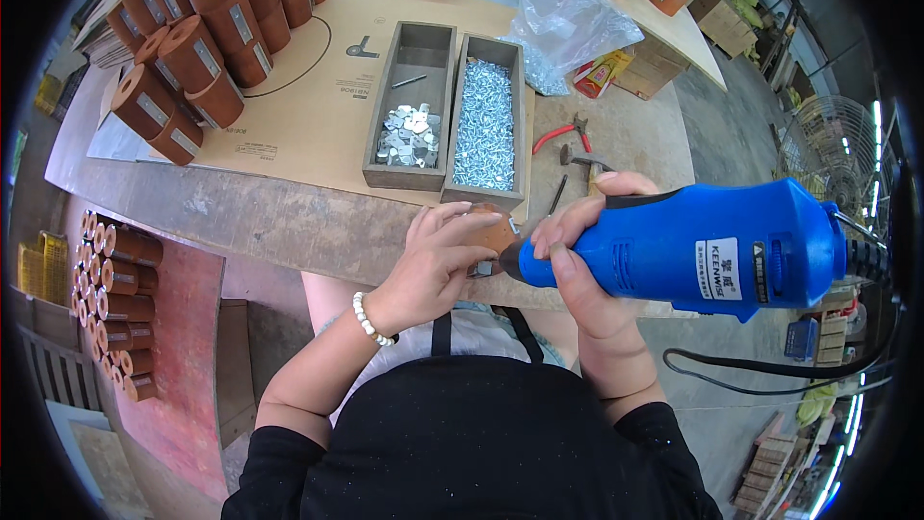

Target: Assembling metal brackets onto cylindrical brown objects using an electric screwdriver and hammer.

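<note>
My right hand (589, 274) is wrapped round a blue corded electric screwdriver (674, 246), held nearly level with its dark tip toward the left. The tip meets a reddish-brown piece (493, 234) with a small metal plate at the near edge of the workbench. My left hand (438, 255) has its fingers curled over that piece and steadies it. Most of the piece is hidden by my fingers. Just beyond stand two grey trays: the left tray (377, 159) has small metal plates (410, 135) and a thin metal rod, the right tray (521, 116) many silvery screws (484, 120).
Reddish-brown cylinders with metal strips are stacked at the far left (207, 48) and on a lower reddish board (130, 279). Red-handled pliers (563, 133) and a hammer (582, 159) lie right of the trays. Behind is a clear plastic bag (568, 14). The black power cord (770, 366) loops at right.
</note>
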A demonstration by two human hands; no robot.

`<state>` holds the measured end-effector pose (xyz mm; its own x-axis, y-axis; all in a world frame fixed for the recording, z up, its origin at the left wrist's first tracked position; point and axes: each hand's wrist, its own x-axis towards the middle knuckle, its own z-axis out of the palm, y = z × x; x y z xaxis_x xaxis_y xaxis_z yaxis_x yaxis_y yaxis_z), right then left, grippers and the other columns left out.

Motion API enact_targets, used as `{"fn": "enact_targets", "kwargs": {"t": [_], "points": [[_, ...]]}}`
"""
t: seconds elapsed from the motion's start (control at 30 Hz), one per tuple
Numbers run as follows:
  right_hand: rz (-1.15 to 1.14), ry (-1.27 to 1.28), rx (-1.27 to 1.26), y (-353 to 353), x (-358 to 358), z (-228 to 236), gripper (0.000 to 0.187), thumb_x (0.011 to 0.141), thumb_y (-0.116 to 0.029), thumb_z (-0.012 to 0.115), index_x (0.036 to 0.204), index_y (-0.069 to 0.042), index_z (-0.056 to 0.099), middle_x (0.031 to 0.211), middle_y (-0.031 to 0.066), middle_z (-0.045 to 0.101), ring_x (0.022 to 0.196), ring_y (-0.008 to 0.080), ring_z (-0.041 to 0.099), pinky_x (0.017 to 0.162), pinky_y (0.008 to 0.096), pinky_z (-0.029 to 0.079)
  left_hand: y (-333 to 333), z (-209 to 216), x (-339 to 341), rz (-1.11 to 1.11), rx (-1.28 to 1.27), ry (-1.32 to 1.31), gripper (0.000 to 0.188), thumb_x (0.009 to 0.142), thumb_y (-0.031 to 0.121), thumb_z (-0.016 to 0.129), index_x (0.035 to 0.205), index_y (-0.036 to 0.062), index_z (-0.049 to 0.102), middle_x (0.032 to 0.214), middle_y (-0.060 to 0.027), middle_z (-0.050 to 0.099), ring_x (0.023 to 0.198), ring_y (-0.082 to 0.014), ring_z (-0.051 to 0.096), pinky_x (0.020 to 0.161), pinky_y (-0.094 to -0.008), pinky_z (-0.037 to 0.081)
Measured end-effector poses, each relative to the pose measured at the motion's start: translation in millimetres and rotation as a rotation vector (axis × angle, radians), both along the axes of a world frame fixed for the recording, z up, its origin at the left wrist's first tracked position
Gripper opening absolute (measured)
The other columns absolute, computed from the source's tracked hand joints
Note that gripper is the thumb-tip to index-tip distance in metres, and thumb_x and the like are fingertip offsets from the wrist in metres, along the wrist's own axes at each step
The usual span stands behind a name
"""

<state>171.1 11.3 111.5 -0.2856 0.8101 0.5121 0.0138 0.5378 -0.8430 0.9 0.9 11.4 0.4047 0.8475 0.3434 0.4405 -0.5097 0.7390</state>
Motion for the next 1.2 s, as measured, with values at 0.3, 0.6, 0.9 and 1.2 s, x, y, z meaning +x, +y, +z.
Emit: {"fn": "enact_targets", "kwargs": {"t": [0.3,0.6,0.9,1.2], "points": [[0.024,0.061,-0.009,1.7,-2.2,-2.5,0.052,0.074,0.0,0.062,0.115,-0.002,0.031,0.072,0.0062,0.051,0.068,0.0181,0.056,0.069,0.036,0.048,0.3,-3.5,0.3,0.004,0.003,0.009,0.037,0.066,-0.005,0.052,0.097,0.0101,0.066,0.125,-0.0075,0.048,0.12,-0.0326,0.035,0.101,-0.0443,0.025],[0.036,0.046,-0.065,0.3,-3.2,2.2,0.052,0.074,-0.001,0.062,0.115,-0.003,0.031,0.072,0.0059,0.051,0.068,0.0176,0.055,0.07,0.0353,0.047,-0.4,-5.9,2.0,0.029,0.024,-0.022,0.024,0.07,0.005,0.06,0.093,0.0078,0.067,0.123,-0.0083,0.05,0.119,-0.0311,0.036,0.1,-0.0439,0.027],[0.061,0.162,-0.08,1.5,-5.2,-3.9,0.05,0.068,0.004,0.063,0.112,0.001,0.039,0.074,0.0054,0.057,0.071,0.0118,0.058,0.066,0.0233,0.046,-3.7,-15.8,16.1,0.232,0.054,-0.146,0.012,0.063,0.012,0.071,0.074,0.0098,0.067,0.113,-0.0038,0.057,0.114,-0.0286,0.042,0.097,-0.0441,0.027],[0.044,0.207,-0.137,1.4,-4.2,-3.1,0.051,0.067,0.005,0.063,0.111,0.002,0.037,0.074,0.0064,0.056,0.073,0.0136,0.059,0.069,0.0252,0.047,-5.7,-25.9,23.6,0.315,-0.014,-0.223,0.012,0.061,0.011,0.073,0.072,0.0107,0.069,0.11,-0.0018,0.06,0.111,-0.0277,0.044,0.094,-0.0405,0.031]]}}
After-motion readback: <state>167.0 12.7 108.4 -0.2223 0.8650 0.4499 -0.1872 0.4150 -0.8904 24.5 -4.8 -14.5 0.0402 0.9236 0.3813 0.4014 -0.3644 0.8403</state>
